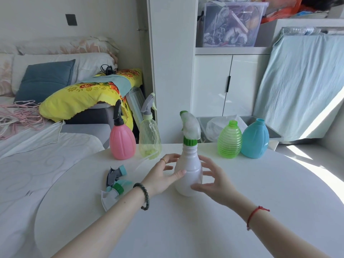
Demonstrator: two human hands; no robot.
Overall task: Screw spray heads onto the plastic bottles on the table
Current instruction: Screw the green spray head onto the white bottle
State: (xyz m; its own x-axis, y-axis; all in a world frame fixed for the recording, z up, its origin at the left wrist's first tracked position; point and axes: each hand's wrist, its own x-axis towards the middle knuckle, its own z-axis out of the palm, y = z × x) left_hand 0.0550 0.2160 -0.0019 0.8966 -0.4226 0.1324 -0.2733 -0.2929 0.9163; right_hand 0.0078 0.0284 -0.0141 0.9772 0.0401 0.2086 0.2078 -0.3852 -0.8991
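A white plastic bottle (pixel 189 172) stands upright on the round white table (pixel 186 229), with a white spray head and green collar (pixel 190 131) on its neck. My left hand (pixel 163 174) is beside its left flank, thumb touching the bottle, fingers spread. My right hand (pixel 214 183) hovers open at its right side, fingers apart. A pink bottle (pixel 122 142) with a black head and a clear yellowish bottle (pixel 149 140) with a grey head stand at the back left. A ribbed green bottle (pixel 229 140) and a blue bottle (pixel 255 140) stand headless at the back right.
Two loose spray heads lie left of my left hand: a grey and teal one (pixel 116 174) and a green-collared one (pixel 115 190) in a clear wrapper. A bed (pixel 28 164) borders the table on the left. A grey bin (pixel 242 125) and white cabinet (pixel 229 81) stand behind.
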